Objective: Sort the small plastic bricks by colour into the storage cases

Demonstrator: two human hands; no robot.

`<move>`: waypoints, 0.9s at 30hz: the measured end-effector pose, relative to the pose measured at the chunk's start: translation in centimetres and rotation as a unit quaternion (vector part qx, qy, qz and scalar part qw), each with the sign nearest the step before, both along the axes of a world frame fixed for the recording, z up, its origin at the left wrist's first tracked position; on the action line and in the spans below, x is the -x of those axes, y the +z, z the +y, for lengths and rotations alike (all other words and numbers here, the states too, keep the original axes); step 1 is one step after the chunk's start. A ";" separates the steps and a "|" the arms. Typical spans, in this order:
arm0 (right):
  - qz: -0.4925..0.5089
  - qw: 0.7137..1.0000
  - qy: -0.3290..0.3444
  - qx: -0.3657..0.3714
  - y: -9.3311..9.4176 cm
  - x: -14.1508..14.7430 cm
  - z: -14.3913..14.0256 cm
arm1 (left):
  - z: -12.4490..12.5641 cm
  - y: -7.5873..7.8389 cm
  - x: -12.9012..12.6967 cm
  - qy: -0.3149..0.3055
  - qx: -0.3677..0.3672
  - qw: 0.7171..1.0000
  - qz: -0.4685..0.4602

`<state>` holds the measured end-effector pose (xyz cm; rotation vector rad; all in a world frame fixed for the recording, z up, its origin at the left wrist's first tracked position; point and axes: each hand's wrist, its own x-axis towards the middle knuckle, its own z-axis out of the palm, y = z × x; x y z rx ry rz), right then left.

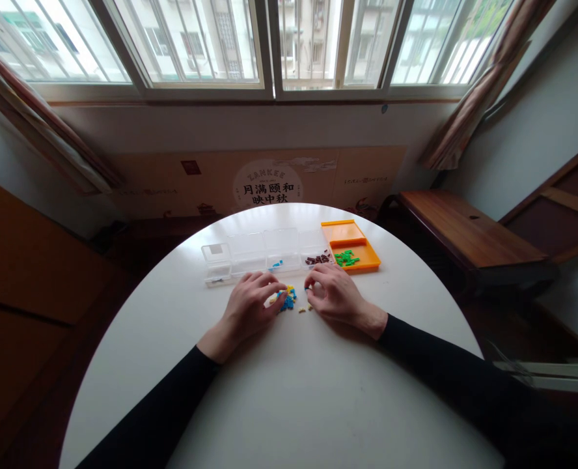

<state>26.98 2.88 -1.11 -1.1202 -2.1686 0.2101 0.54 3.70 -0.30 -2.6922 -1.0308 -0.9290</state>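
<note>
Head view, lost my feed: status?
Left hand on small bricks pile. Right hand pinching one piece, unclear. Clear boxes, orange tray behind.

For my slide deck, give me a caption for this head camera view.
Two hands, left hand and right hand, work a pile of small coloured pieces on a white round table.

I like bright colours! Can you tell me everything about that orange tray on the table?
The orange plastic tray is flat, shallow and rectangular with a low rim. It lies level on the round white table, at the right end of the row of clear plastic boxes. A raised orange panel covers its far part. Small green pieces lie loose in its near part. No hand touches it; the right hand is nearest.
</note>
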 end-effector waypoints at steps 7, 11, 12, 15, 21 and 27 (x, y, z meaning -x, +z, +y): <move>0.048 0.998 0.035 0.022 0.0 -0.2 -0.1 | 0.0 0.1 0.1 -0.010 -0.002 1.000 0.006; 0.065 0.996 0.057 0.021 0.1 -0.1 0.0 | 0.0 0.2 0.1 -0.017 -0.003 1.000 0.008; 0.070 0.995 0.062 0.020 0.2 -0.1 -0.1 | -0.1 0.3 0.1 -0.020 -0.004 1.000 0.008; 0.080 0.994 0.077 0.021 0.4 -0.1 -0.1 | -0.1 0.3 0.0 -0.025 -0.008 1.000 0.007; 0.093 0.990 0.098 0.027 0.7 -0.1 -0.1 | -0.3 0.5 -0.2 -0.033 -0.003 0.999 0.006; 0.100 0.989 0.100 0.034 0.5 -0.1 0.0 | -0.3 0.5 -0.4 -0.036 -0.013 0.999 -0.007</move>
